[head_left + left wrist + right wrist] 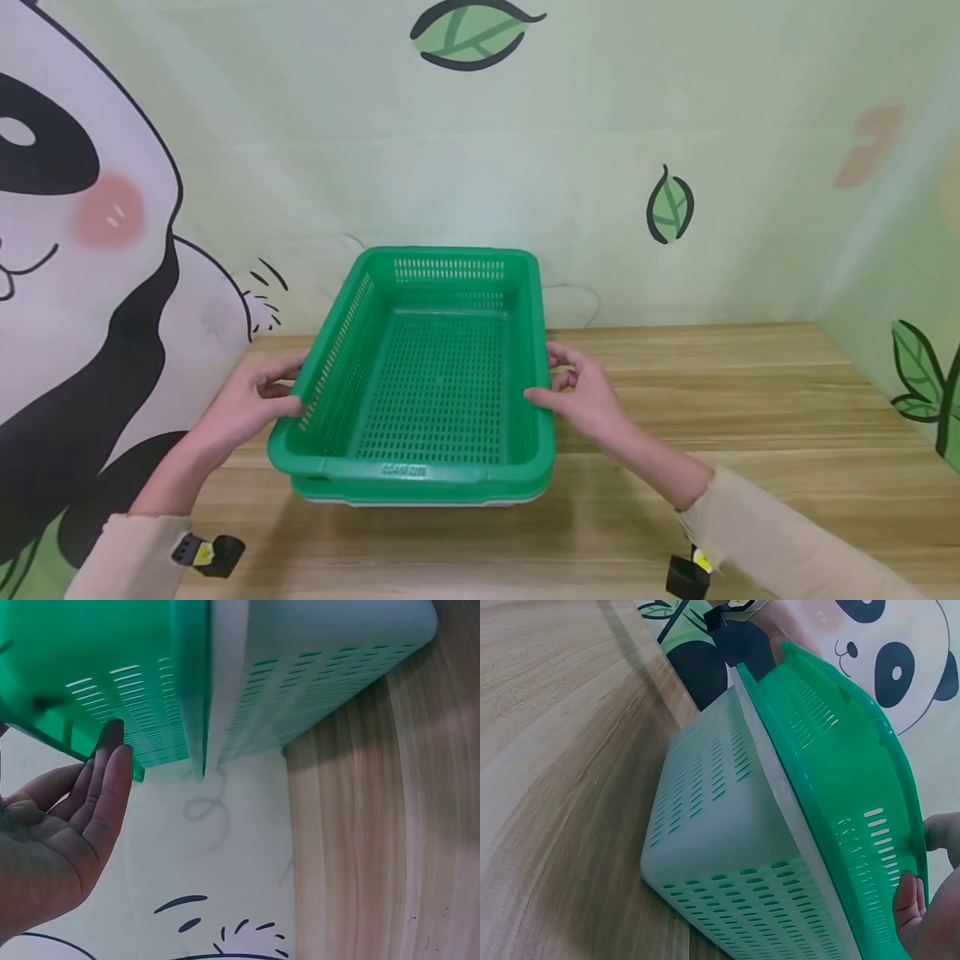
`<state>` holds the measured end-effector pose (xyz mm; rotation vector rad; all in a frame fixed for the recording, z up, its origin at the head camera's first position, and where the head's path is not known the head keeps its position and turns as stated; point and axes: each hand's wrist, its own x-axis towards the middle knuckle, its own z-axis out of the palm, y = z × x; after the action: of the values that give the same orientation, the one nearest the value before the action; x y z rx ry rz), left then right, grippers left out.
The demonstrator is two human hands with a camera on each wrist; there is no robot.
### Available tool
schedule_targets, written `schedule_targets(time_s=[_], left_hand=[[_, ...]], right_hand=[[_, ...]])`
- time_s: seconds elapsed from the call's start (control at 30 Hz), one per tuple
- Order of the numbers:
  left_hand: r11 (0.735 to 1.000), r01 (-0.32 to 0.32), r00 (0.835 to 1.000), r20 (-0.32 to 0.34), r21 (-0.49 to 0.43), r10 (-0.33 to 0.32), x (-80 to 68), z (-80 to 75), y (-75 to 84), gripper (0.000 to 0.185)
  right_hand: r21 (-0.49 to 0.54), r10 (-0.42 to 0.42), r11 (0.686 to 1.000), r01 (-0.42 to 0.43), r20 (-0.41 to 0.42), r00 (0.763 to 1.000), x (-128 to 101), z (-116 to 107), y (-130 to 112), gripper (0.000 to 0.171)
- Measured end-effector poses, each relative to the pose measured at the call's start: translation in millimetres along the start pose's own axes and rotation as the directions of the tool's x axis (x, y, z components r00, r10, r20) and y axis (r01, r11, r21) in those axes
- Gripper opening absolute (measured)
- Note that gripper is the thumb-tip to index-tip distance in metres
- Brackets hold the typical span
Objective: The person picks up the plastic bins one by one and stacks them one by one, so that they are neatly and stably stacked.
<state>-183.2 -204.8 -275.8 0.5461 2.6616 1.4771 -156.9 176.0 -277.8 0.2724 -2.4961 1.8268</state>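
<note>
A green rectangular basket (438, 379) with slotted walls and floor sits on top of a stack in the head view, with nothing inside it. Beneath it show another green rim (192, 682) and a white slotted basket (712, 825), which stands on the table. My left hand (243, 402) holds the upper green basket by its left side, thumb at the rim and fingers against the outer wall under it. At the right side, my right hand (588, 402) grips the same basket's rim, its thumb on top and its fingers below.
The wood-grain table (720, 392) stretches to the right of the stack. Behind it hangs a pale green backdrop (600, 108) with leaves and a large panda (127, 275) at left. A small black device (217, 554) is on each wrist.
</note>
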Motion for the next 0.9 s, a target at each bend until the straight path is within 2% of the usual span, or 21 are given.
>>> schedule_targets(time_s=[0.23, 0.67, 0.9], left_hand=[[0.999, 0.050, 0.999, -0.014, 0.015, -0.050, -1.0, 0.7, -6.2, 0.059], [0.997, 0.058, 0.998, -0.006, 0.059, -0.058, -1.0, 1.9, -11.2, 0.059], [0.990, 0.106, 0.994, -0.003, 0.096, -0.106, -1.4, 3.0, -10.6, 0.059]], right_hand=[[-0.025, 0.023, 0.999, -0.023, -0.014, 1.000, 3.2, 2.2, 0.2, 0.061], [-0.006, 0.029, 1.000, -0.029, 0.006, 1.000, 4.1, 5.0, 5.0, 0.060], [-0.003, 0.063, 0.998, -0.063, 0.026, 0.998, 4.3, 4.3, 4.8, 0.061]])
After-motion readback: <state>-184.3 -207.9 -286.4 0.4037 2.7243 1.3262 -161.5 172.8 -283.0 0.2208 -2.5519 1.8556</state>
